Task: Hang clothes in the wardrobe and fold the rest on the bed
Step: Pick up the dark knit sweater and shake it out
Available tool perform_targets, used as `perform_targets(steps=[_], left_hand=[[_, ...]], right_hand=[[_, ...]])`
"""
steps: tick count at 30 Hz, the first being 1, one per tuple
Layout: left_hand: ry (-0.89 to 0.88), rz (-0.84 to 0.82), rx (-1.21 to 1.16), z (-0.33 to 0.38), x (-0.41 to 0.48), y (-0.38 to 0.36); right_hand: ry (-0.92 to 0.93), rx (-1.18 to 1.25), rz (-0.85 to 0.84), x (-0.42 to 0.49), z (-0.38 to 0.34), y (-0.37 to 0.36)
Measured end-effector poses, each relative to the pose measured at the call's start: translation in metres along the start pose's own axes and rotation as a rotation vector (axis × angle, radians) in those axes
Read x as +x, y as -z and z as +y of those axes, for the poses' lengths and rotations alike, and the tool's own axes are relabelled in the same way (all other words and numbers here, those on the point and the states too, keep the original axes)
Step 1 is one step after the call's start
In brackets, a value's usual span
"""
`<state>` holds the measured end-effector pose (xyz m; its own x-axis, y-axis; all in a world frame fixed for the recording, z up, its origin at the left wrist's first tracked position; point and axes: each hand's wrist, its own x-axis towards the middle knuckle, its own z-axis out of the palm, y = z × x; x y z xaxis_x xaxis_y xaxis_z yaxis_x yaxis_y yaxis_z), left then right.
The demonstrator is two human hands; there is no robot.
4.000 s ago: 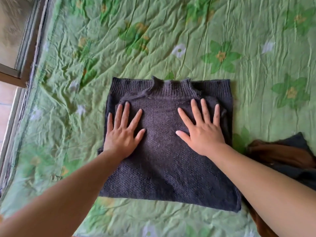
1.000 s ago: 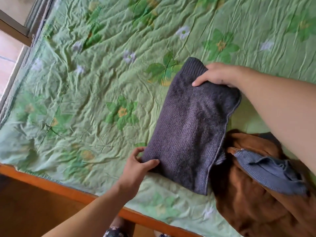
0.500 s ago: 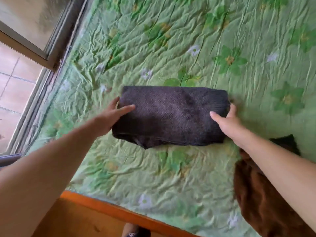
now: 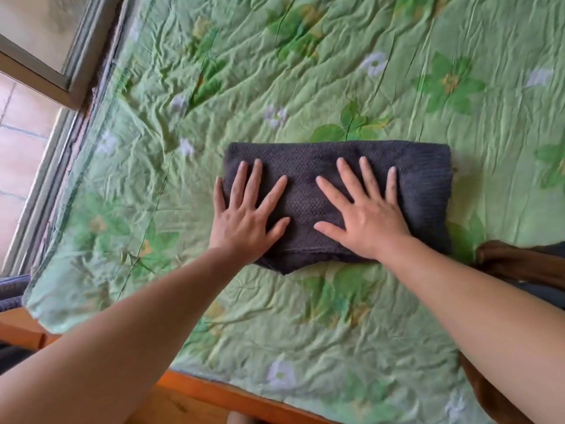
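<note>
On the crumpled green floral bedsheet (image 4: pixel 305 71): folded dark grey knitted sweater (image 4: pixel 422 185), left hand (image 4: pixel 244 221) and right hand (image 4: pixel 367 221) pressing it, fingers spread; beside it, brown garment (image 4: pixel 519 264) cut off.

The one head-worn camera looked steeply down, close above the bed (image 4: pixel 382 316), by its near edge.

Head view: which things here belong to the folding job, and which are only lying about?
Job: folded dark sweater; left hand and right hand, pressing flat on it; green bedspread; brown garment, likely next.
Lying about: window frame; wooden bed edge.
</note>
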<state>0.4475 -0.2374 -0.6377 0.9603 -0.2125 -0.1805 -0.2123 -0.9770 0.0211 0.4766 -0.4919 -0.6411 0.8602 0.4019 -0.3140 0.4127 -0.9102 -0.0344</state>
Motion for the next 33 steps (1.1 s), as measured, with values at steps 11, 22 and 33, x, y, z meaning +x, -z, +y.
perform_targets(steps=[11, 22, 33], left_hand=[[0.211, -0.083, -0.544, -0.03, 0.001, 0.01], [0.508, -0.009, -1.032, -0.021, -0.004, 0.028], [0.864, -0.315, -1.516, -0.038, 0.012, 0.058]], right_hand=[[-0.186, 0.093, 0.018, -0.017, 0.052, 0.002], [-0.951, 1.047, 0.343, -0.038, 0.06, 0.0], [-0.899, 1.88, -0.333, -0.043, 0.111, 0.043]])
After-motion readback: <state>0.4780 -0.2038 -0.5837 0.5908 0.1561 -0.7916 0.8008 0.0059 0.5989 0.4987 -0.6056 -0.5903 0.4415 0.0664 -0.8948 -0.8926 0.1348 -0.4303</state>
